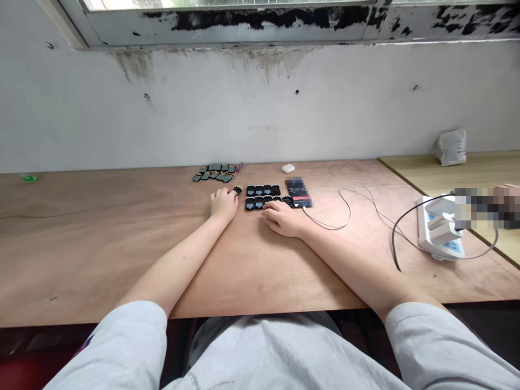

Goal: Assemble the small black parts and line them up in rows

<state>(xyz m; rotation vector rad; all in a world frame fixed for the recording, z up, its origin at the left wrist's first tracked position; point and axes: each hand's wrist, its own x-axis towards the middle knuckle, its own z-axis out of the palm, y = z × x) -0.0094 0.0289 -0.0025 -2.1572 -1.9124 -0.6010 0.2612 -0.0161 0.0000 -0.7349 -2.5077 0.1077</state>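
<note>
My left hand (225, 205) rests on the wooden table with its fingers closed on a small black rectangular part (238, 190), whose far end sticks out past the fingertips. To its right lie two rows of similar black parts (260, 190), some with a grey-blue square on top. My right hand (282, 218) lies at the front row (254, 203), its bent fingers over the near edge and the thumb apart from them. It covers some parts of that row. Behind my left hand, several green-grey square boards (219, 168) are spread in two rows.
A phone (298, 192) on a white cable (345, 221) lies right of the black parts. A white earbud case (288, 168) and a purple stick-like object (239, 167) lie near the wall. At right are a power strip (422, 230) with plugs and another person's hand (509, 195).
</note>
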